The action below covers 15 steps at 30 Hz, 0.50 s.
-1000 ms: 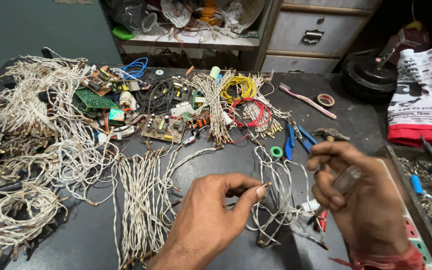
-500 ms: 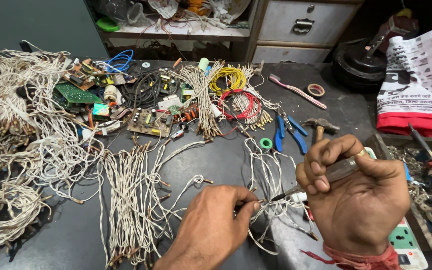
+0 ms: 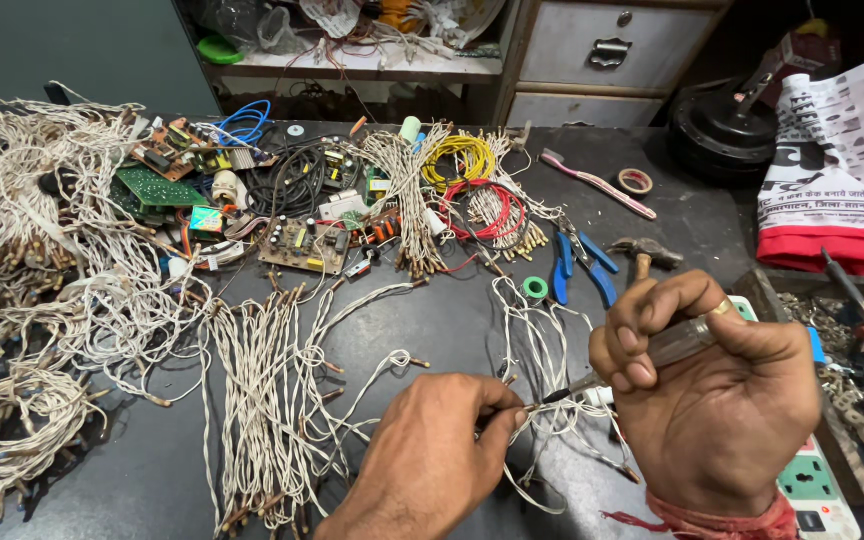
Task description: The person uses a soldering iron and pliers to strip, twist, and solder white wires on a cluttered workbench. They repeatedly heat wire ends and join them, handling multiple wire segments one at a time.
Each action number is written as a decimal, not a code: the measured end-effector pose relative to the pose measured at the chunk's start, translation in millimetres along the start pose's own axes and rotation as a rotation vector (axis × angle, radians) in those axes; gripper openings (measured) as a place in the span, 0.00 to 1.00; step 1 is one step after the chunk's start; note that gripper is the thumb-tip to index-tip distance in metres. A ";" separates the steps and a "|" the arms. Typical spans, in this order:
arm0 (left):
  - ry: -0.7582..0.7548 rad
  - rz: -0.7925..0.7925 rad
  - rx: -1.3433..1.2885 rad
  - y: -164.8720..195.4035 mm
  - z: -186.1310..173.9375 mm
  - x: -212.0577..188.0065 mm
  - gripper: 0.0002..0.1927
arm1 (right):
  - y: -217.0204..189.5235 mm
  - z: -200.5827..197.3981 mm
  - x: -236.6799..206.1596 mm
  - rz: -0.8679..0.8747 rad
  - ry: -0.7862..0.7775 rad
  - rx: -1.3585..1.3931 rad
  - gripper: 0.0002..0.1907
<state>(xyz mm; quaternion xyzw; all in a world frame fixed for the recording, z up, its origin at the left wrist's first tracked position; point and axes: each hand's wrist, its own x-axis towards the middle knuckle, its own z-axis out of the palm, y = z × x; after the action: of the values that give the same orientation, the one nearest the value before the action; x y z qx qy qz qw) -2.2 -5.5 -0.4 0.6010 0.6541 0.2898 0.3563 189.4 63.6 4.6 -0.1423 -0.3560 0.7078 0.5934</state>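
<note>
The right hand (image 3: 722, 400) has its fingers wrapped tight around a clear-handled screwdriver (image 3: 652, 355), tip meeting the left hand (image 3: 442, 440), whose fingers pinch what seems a thin white wire (image 3: 552, 425). Beyond both lie twisted wire bundles (image 3: 262, 400), blue pliers (image 3: 580, 262), circuit boards (image 3: 302, 245) on the dark table (image 3: 452, 320).

Left hand (image 3: 432, 450) pinches a white twisted wire (image 3: 537, 415) end on the dark table (image 3: 452, 320). Right hand (image 3: 717, 395) grips a screwdriver (image 3: 642, 362), tip at the pinched end. Blue pliers (image 3: 580, 265) lie just beyond.
</note>
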 end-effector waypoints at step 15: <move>-0.019 -0.005 0.037 -0.6 1.0 0.2 0.08 | 6.4 11.2 2.4 0.036 0.048 -0.066 0.17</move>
<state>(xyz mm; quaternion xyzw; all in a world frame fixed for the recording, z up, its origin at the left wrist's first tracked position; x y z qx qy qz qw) -1.8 -5.4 -1.4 0.6085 0.6574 0.2714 0.3520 177.1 61.8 8.7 -0.1852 -0.3623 0.7026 0.5838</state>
